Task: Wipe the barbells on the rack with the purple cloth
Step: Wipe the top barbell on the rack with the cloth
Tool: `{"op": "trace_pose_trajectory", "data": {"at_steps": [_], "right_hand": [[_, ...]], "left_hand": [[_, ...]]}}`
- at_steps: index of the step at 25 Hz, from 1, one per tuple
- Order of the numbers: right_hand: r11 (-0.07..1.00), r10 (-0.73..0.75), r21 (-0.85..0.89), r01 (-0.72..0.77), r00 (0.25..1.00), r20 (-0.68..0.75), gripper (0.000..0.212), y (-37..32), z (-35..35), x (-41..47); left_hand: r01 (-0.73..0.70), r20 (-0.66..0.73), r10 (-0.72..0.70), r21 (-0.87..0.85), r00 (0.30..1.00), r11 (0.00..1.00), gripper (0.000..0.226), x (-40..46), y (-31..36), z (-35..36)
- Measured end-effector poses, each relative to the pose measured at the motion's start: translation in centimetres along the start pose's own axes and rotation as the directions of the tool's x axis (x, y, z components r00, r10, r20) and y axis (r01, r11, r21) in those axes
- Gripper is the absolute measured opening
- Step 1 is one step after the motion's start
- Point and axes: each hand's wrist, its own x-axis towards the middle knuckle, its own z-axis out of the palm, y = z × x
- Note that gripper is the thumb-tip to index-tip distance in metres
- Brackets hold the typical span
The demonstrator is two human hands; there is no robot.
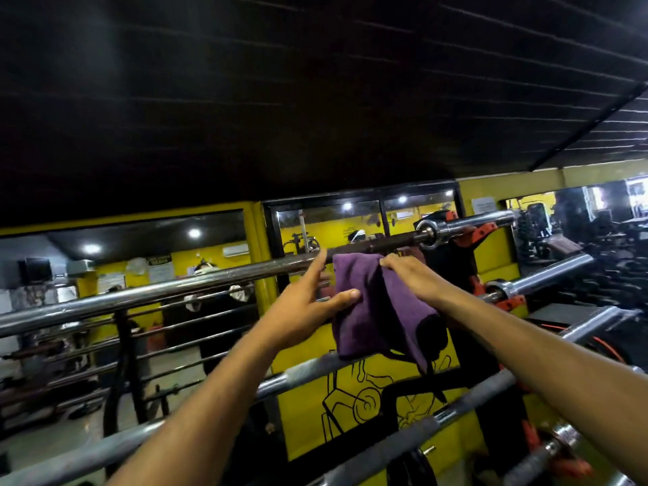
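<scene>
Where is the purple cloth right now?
The purple cloth hangs over the top barbell, right of the middle of the head view. The right hand grips its top edge, and the left hand touches its left side with the thumb.

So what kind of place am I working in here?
Almost certainly a gym: steel barbells lie across a rack, wall mirrors reflect weight machines, and a purple cloth hangs on the top bar.
</scene>
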Motion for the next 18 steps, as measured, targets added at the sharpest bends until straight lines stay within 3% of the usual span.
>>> {"op": "trace_pose_trajectory", "data": {"at_steps": [2, 4, 6, 7, 9, 10, 12, 13, 15, 18], "right_hand": [[1.0, -0.003, -0.003, 0.004, 0.994, 0.106, 0.048, -1.1, -0.3, -0.9], [0.989, -0.027, -0.142, 0.05, 0.987, 0.159, 0.042, -0.8, -1.1, -1.6], [0.952, -0.096, -0.287, 0.102, 0.995, 0.037, 0.028, 0.2, -2.1, -2.8], [0.958, -0.132, -0.268, 0.104, 0.987, -0.09, 0.022, 0.9, -2.3, -3.8], [0.992, -0.077, 0.069, 0.103, 0.947, -0.312, 0.021, 1.6, -0.6, -7.1], [0.971, -0.013, 0.221, 0.092, 0.942, -0.335, 0.021, 1.9, 1.1, -8.9], [0.905, 0.135, 0.424, -0.027, 0.965, -0.227, 0.026, 2.1, 4.8, -11.6], [0.845, 0.225, 0.525, -0.106, 0.96, -0.168, 0.036, 2.0, 6.1, -12.2], [0.576, 0.412, 0.795, -0.19, 0.908, -0.081, 0.052, 1.2, 6.9, -12.3], [0.249, 0.417, 0.966, -0.072, 0.908, -0.04, 0.058, 1.2, 7.0, -11.7]], "left_hand": [[0.061, 0.037, -0.052, -0.306, 0.998, 0.95, 0.043, 0.4, -0.1, 1.0], [0.114, 0.053, -0.102, -0.352, 0.993, 0.929, 0.022, 0.4, -0.3, 1.2], [0.162, 0.041, -0.157, -0.336, 0.987, 0.928, 0.021, 0.4, -0.3, 1.3], [0.182, 0.023, -0.185, -0.339, 0.982, 0.923, 0.022, 0.4, -0.1, 1.1], [0.215, -0.013, -0.235, -0.349, 0.972, 0.912, 0.018, 0.5, 0.8, 1.0], [0.225, -0.022, -0.246, -0.335, 0.969, 0.915, 0.018, 0.6, 1.4, 1.1], [0.23, 0.008, -0.237, -0.278, 0.971, 0.933, 0.018, 0.8, 2.9, 2.2], [0.22, 0.046, -0.215, -0.236, 0.976, 0.947, 0.018, 0.9, 3.7, 3.1], [0.125, 0.107, -0.117, -0.077, 0.987, 0.989, 0.018, 0.6, 5.3, 5.0], [-0.084, 0.082, 0.074, 0.125, 0.994, 0.989, 0.018, -0.6, 7.1, 6.9]]}}
